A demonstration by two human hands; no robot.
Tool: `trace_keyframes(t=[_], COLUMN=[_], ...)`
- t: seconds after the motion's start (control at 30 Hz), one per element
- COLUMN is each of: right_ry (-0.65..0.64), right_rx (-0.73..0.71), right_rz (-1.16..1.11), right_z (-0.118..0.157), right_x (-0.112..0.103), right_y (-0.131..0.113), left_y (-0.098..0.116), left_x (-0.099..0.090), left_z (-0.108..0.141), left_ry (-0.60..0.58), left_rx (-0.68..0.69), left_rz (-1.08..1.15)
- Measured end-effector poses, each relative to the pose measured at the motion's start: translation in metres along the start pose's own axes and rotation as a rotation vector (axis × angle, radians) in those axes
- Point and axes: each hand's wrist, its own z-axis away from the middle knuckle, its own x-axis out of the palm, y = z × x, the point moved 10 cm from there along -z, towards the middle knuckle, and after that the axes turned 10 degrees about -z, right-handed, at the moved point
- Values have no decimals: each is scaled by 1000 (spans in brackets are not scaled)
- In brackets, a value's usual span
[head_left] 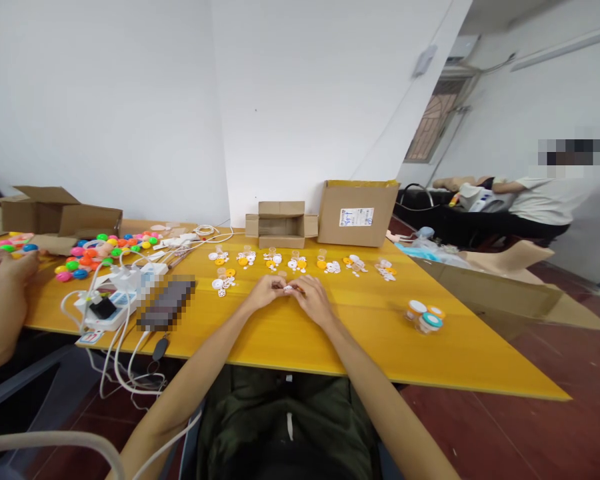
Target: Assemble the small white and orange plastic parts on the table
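Yellow table (370, 340); toward its back, a large taped carton (359, 217) stands just right of a smaller open box (281, 232).

Left hand (267, 293) and right hand (313, 298) meet near mid-table, in front of the open box, fingers of both curled inward. Three lidded jars (432, 321) stand together well to the right: lids white, orange and teal. Beyond the hands, a row of clear cups (321, 254), with orange rings (321, 265) and loose white parts (335, 267) lying about them. Smallest item: dark-marked white piece (288, 289), pinched between the fingertips of both hands; exact form too small to tell.
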Motion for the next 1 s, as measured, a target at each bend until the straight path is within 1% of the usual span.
trace_keyframes(t=[0.2,0.37,0.53,0.63,0.83,1.0], right_ry=[18,43,66,67,56,33], right_rx=[-12,-56,-88,-78,-44,-57], right_rz=[-6,-19,-33,-29,13,75], right_z=[1,1,3,3,3,4], right_x=[-1,-3,-3,-2,1,3], right_y=[-3,-4,-2,0,2,0], left_y=[2,1,1,3,10,16], left_x=[-1,0,1,-1,-7,-6], left_z=[0,0,-1,1,5,10], left_ry=[5,-1,6,26,83,83], left_rx=[13,7,9,28,84,108], left_rz=[-2,-5,-59,-157,-464,-620])
